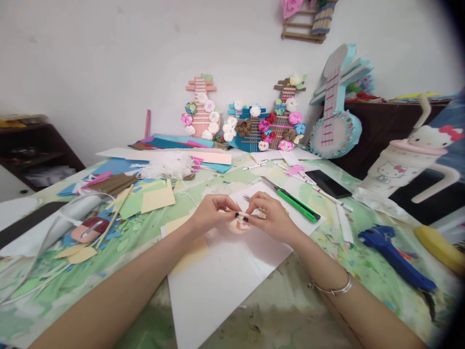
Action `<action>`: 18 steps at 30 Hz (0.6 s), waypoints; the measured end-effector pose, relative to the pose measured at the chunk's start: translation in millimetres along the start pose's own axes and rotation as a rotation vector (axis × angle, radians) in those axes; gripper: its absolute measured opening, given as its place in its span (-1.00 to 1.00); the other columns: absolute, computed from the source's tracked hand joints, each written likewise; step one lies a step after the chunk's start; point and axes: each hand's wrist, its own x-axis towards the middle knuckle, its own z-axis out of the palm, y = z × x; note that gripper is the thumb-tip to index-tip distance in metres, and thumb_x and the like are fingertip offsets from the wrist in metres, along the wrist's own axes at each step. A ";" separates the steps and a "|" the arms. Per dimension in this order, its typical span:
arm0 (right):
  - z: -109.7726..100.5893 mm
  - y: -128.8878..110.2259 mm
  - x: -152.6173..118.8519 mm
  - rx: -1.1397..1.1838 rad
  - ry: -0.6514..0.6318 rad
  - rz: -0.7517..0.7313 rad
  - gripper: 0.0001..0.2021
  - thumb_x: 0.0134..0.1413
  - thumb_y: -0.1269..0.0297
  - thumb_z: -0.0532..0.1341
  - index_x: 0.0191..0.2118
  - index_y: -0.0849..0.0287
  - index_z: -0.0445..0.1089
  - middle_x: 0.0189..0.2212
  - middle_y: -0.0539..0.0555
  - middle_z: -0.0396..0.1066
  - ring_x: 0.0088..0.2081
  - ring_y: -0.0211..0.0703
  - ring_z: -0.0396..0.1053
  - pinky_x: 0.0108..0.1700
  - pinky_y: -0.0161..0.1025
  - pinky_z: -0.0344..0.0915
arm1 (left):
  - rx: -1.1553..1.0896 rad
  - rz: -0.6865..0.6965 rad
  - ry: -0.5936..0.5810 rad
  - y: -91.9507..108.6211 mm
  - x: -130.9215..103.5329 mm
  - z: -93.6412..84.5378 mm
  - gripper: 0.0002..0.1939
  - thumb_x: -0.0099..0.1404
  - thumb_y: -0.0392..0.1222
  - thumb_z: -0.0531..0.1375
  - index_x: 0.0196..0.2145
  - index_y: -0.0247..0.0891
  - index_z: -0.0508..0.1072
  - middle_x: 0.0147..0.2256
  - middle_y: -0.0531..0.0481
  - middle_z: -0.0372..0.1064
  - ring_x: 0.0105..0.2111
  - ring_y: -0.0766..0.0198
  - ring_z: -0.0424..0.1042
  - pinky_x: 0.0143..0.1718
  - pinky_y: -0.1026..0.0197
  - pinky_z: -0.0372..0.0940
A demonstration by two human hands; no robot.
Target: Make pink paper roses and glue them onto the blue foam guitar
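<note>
A small pale peach-and-white paper flower is pinched between both hands above a white sheet. My left hand is closed, its thumb and fingertips pressed on the flower's top edge. From the other side my right hand grips it too, thumb against the near petals. A thin metallic tip shows beside the right fingers; I cannot make out what it belongs to. Just beyond that hand, a green utility knife lies on the sheet's far corner with its blade pointing away to the left.
Right of the sheet are a black phone, a blue hot glue gun and a white cup with a straw. Paper scraps and white string cover the left side. Decorated paper instruments lean against the wall.
</note>
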 end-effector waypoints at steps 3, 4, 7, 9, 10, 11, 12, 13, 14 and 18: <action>-0.3 -1.7 -0.4 -0.057 0.008 -0.012 -0.95 -0.05 0.39 0.26 -0.45 0.16 0.37 -0.37 0.03 0.26 -0.25 -0.18 0.26 -0.21 -0.24 0.17 | 0.073 0.029 0.006 0.8 -0.7 -0.7 -0.86 -0.02 -0.22 0.32 -0.49 -0.36 0.51 -0.47 -0.08 0.46 -0.42 0.29 0.39 -0.32 0.26 0.25; -0.6 -2.4 -0.5 -0.074 0.012 -0.021 -0.95 -0.06 0.41 0.26 -0.45 0.17 0.36 -0.37 0.03 0.26 -0.25 -0.19 0.26 -0.22 -0.25 0.16 | 0.097 0.044 0.005 0.7 -0.9 -1.0 -0.86 -0.01 -0.21 0.31 -0.49 -0.36 0.51 -0.46 -0.08 0.46 -0.41 0.29 0.39 -0.31 0.25 0.25; -1.5 -3.7 -0.7 -0.100 0.021 -0.063 -0.94 -0.06 0.46 0.23 -0.43 0.17 0.35 -0.36 0.03 0.26 -0.25 -0.19 0.26 -0.23 -0.26 0.16 | 0.162 0.098 -0.002 0.3 -1.2 -1.9 -0.85 0.01 -0.20 0.30 -0.48 -0.34 0.49 -0.45 -0.07 0.45 -0.39 0.28 0.39 -0.29 0.24 0.24; -2.2 -4.1 -0.9 -0.091 0.031 -0.092 -0.92 -0.07 0.48 0.21 -0.43 0.17 0.33 -0.36 0.03 0.25 -0.26 -0.20 0.26 -0.23 -0.27 0.16 | 0.188 0.128 -0.006 1.0 -1.4 -2.0 -0.85 0.01 -0.20 0.31 -0.48 -0.34 0.47 -0.44 -0.06 0.44 -0.38 0.27 0.38 -0.27 0.24 0.23; -2.5 -4.1 -1.1 -0.081 0.035 -0.101 -0.91 -0.07 0.49 0.20 -0.42 0.16 0.33 -0.36 0.03 0.25 -0.26 -0.21 0.27 -0.24 -0.28 0.17 | 0.191 0.138 -0.010 1.9 -1.6 -1.9 -0.85 0.01 -0.20 0.31 -0.47 -0.34 0.46 -0.43 -0.06 0.44 -0.37 0.27 0.38 -0.27 0.23 0.23; -2.8 -4.0 -1.4 -0.070 0.040 -0.106 -0.91 -0.07 0.49 0.20 -0.43 0.16 0.32 -0.36 0.02 0.25 -0.28 -0.22 0.27 -0.25 -0.28 0.17 | 0.190 0.146 -0.016 2.9 -1.8 -1.7 -0.84 0.01 -0.20 0.31 -0.48 -0.34 0.45 -0.43 -0.06 0.43 -0.37 0.27 0.38 -0.26 0.23 0.23; -2.9 -3.9 -1.6 -0.058 0.041 -0.108 -0.91 -0.07 0.49 0.20 -0.43 0.16 0.32 -0.36 0.02 0.25 -0.29 -0.23 0.27 -0.27 -0.29 0.17 | 0.187 0.151 -0.022 4.1 -2.0 -1.5 -0.84 0.02 -0.20 0.31 -0.48 -0.34 0.43 -0.44 -0.06 0.43 -0.38 0.27 0.38 -0.26 0.23 0.23; -3.0 -3.7 -1.9 -0.049 0.040 -0.107 -0.91 -0.07 0.49 0.19 -0.43 0.16 0.32 -0.36 0.02 0.25 -0.31 -0.24 0.27 -0.28 -0.30 0.18 | 0.184 0.154 -0.030 5.3 -2.3 -1.3 -0.84 0.02 -0.20 0.30 -0.48 -0.33 0.42 -0.44 -0.05 0.42 -0.38 0.28 0.38 -0.26 0.23 0.23; -3.0 -3.5 -2.2 -0.041 0.037 -0.105 -0.91 -0.07 0.49 0.19 -0.42 0.16 0.32 -0.36 0.02 0.24 -0.32 -0.25 0.27 -0.30 -0.30 0.18 | 0.182 0.157 -0.036 6.3 -2.5 -1.2 -0.84 0.02 -0.20 0.30 -0.49 -0.33 0.41 -0.45 -0.05 0.42 -0.38 0.28 0.37 -0.26 0.23 0.23; -2.5 -3.0 -2.5 -0.022 0.035 -0.099 -0.91 -0.06 0.49 0.19 -0.41 0.16 0.34 -0.35 0.02 0.25 -0.32 -0.25 0.28 -0.31 -0.31 0.20 | 0.183 0.166 -0.052 7.4 -2.8 -1.6 -0.82 0.02 -0.19 0.31 -0.50 -0.33 0.39 -0.45 -0.06 0.42 -0.37 0.27 0.38 -0.24 0.21 0.22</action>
